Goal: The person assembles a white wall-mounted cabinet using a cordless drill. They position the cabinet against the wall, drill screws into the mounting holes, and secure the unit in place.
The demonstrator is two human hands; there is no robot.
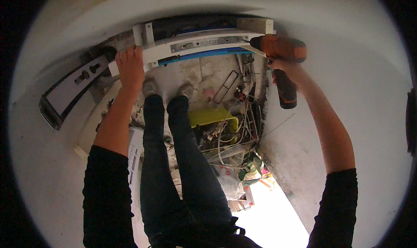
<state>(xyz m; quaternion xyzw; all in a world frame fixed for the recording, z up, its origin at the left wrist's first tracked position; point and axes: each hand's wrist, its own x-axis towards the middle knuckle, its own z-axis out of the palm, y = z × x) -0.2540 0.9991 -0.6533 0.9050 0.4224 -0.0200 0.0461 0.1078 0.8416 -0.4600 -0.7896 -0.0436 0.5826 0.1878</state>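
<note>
My right hand [286, 70] is wrapped round the grip of an orange and black cordless drill [284, 48]. Its black chuck points left, and the tip is at the right end of a grey slotted metal rail [210, 43]. That rail lies lengthwise along a long white board [158, 52]. At the board's left end, my left hand [131, 67] is closed over the edge with its fingers on top; the thumb is hidden. White upright pieces [150, 34] stand behind the board, and a blue strip [208, 54] shows below it.
A long pale panel with dark edges [76, 81] leans at the left. Below, my legs stand beside a yellow-green bin [208, 115], tangled cables [223, 137] and a clear plastic bag [230, 183]. A pale wall [330, 117] rises close on the right.
</note>
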